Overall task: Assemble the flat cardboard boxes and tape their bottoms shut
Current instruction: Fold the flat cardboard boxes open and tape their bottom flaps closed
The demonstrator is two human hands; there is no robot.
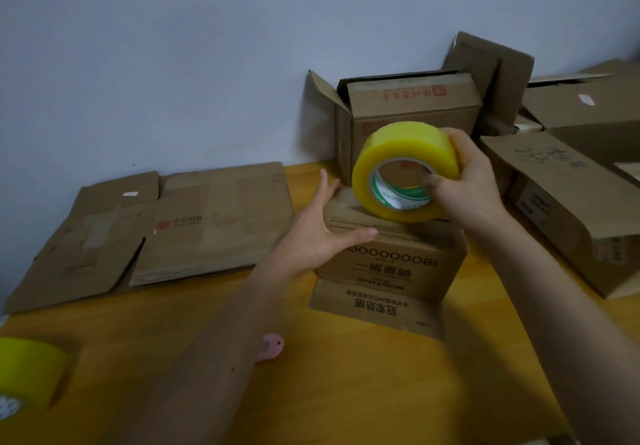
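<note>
Wooden table point(346, 392) against a pale wall. Right hand point(467, 185) grips the tape roll point(401, 171), thumb hooked in its core, on the upturned box point(391, 257). Left hand point(318, 233) lies flat-fingered, pressing the box's left edge. Cardboard looks light and stiff but likely slides, so bracing beside the seam suits; the roll is best held by its core.

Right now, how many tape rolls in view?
2. One roll in the right hand, held on top of the box. Another roll at the table's near-left edge, partly cut off. Others may be hidden.
</note>
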